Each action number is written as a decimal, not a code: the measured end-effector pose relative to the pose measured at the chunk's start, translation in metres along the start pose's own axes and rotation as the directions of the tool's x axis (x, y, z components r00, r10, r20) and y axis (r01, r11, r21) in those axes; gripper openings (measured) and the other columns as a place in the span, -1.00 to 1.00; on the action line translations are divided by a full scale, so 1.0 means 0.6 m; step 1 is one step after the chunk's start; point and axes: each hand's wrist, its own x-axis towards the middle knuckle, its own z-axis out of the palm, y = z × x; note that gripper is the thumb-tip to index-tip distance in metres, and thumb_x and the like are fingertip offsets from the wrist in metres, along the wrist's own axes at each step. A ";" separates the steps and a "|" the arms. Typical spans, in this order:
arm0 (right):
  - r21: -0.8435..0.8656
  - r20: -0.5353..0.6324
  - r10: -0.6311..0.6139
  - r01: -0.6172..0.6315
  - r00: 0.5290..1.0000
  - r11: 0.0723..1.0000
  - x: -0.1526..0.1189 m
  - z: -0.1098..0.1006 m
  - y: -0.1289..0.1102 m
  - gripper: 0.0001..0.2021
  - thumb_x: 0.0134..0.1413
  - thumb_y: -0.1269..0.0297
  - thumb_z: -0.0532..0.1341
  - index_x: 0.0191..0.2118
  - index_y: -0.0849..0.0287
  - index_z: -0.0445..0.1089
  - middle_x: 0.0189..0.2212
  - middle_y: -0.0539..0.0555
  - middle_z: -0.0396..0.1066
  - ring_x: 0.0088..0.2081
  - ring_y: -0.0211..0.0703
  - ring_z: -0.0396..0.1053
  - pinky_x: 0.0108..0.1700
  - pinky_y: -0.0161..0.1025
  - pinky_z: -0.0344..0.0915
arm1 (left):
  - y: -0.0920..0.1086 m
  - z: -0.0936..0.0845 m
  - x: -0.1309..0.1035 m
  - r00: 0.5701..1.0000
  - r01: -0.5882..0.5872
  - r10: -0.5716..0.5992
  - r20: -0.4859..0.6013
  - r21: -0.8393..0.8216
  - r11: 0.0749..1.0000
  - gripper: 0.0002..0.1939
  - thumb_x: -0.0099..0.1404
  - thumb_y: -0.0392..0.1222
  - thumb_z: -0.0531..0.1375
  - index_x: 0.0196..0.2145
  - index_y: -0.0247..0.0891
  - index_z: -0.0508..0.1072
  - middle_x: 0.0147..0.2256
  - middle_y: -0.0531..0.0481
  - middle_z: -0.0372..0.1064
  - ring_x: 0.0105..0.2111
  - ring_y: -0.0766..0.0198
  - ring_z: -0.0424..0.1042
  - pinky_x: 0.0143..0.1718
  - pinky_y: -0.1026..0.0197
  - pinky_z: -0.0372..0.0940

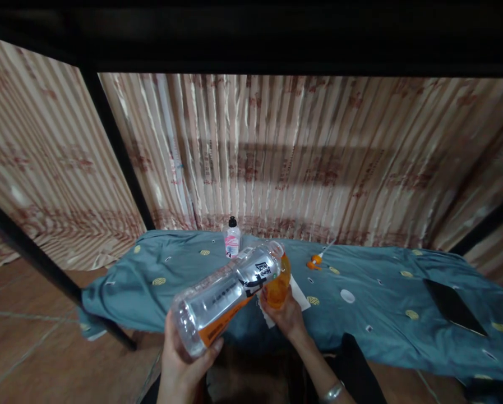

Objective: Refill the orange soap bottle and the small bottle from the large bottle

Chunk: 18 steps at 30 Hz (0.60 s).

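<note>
My left hand (188,365) is wrapped round the lower end of a large clear plastic bottle (230,292) with a black and orange label. The bottle is tilted, base toward me, its uncapped neck at the top of a small translucent orange bottle (277,289). My right hand (291,314) grips that orange bottle. Whether liquid is flowing between them, I cannot tell. A white sheet of paper or tissue (300,294) shows behind my right hand. Farther back on the cloth lies an orange spray head (314,261) with a pale tube.
A small clear bottle with a black cap and pink label (231,242) stands at the back of the teal patterned cloth (184,275). A white round disc (347,296) and a dark flat device (455,306) lie to the right. Dark frame posts (116,146) and a striped curtain (251,151) surround the surface.
</note>
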 end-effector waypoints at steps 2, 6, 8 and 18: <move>-0.005 0.009 0.003 -0.003 1.000 1.000 0.000 -0.001 -0.002 -0.34 -0.15 -0.08 0.39 0.07 0.13 0.36 -0.19 0.21 0.64 -0.11 0.31 0.62 -0.06 0.14 0.56 | -0.003 -0.001 0.001 1.000 -0.009 0.009 -0.001 -0.008 1.000 0.07 -0.29 0.11 0.58 0.19 -0.18 0.37 0.02 -0.23 0.51 0.01 -0.18 0.55 -0.01 -0.04 0.50; -0.013 -0.001 -0.006 0.006 1.000 1.000 -0.001 0.000 -0.003 -0.35 -0.11 -0.09 0.38 0.08 0.13 0.35 -0.17 0.21 0.64 -0.11 0.28 0.63 -0.04 0.10 0.56 | -0.006 0.000 0.002 1.000 -0.008 0.008 -0.009 -0.005 1.000 0.09 -0.31 0.09 0.58 0.19 -0.16 0.37 0.08 -0.24 0.49 0.06 -0.20 0.52 0.04 -0.04 0.48; -0.005 0.010 -0.008 0.008 1.000 1.000 -0.001 0.000 -0.003 -0.34 -0.10 -0.09 0.37 0.10 0.14 0.33 -0.17 0.21 0.64 -0.10 0.28 0.63 -0.05 0.10 0.57 | -0.007 0.000 0.003 1.000 -0.005 0.005 -0.014 0.004 1.000 0.10 -0.33 0.10 0.58 0.19 -0.16 0.36 0.09 -0.24 0.49 0.10 -0.22 0.50 0.07 -0.06 0.46; 0.044 0.014 -0.069 0.068 0.998 0.997 -0.003 -0.003 -0.009 -0.42 -0.05 -0.02 0.37 0.06 0.13 0.32 -0.18 0.18 0.63 -0.17 0.19 0.64 -0.12 0.03 0.57 | 0.014 0.005 -0.007 0.996 0.093 -0.092 0.012 -0.036 0.995 0.18 -0.36 0.10 0.60 0.24 -0.14 0.32 0.13 -0.23 0.46 0.20 -0.30 0.41 0.27 -0.21 0.26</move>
